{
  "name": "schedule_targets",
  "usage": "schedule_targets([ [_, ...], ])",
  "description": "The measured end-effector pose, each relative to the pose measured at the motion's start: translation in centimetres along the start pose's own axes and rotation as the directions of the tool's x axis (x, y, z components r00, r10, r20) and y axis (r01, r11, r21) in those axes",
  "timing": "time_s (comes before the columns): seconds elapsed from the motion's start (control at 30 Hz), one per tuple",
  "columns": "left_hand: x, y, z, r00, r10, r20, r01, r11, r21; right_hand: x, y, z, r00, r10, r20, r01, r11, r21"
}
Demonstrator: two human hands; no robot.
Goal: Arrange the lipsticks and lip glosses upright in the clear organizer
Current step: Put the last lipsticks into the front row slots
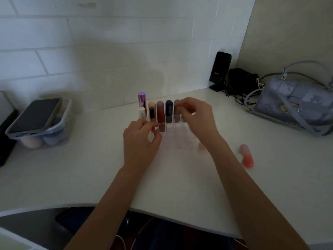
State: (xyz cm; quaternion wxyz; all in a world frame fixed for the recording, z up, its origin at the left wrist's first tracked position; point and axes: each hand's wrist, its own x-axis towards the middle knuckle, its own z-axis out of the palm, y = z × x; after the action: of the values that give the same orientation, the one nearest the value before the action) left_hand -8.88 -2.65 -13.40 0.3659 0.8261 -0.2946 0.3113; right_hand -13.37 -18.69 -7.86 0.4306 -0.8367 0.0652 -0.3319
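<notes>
Seating of the mauve tube (177, 109) is in hand: my right hand (195, 117) pinches its cap at the clear organizer (173, 127)'s 2 o'clock cell. My left hand (140, 139), fingers curled, steadies the front wall. I should lower straight down. One pink gloss (246, 157) lies on the worktop (180, 186) at 4 o'clock.

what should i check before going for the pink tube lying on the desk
1. Pink tube lying free on the desk, nothing on it: ok.
2. Right hand free to reach: not ok, its fingers pinch the mauve tube at the organizer's right end.
3. Mauve tube fully seated: cannot tell, hand covers it.
4. Left hand steadying the clear organizer: ok, it rests at the left front.
5. Empty front slots available: ok.
6. Back-row tubes upright: ok.
</notes>
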Motion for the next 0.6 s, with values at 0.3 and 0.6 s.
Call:
schedule_targets([
  [0.3, -1.4, 6.8, 1.3, 0.872, 0.470, 0.136, -0.453, 0.880, -0.142, -4.7, 2.5, -6.1, 0.908, 0.376, -0.183, -0.409, 0.701, -0.584],
  [0.6, -2.8, 11.8, 6.9, 0.663, 0.280, 0.694, -0.327, 0.943, -0.068, -8.0, 4.4, -8.9, 0.797, 0.589, -0.136, -0.571, 0.659, -0.489],
])
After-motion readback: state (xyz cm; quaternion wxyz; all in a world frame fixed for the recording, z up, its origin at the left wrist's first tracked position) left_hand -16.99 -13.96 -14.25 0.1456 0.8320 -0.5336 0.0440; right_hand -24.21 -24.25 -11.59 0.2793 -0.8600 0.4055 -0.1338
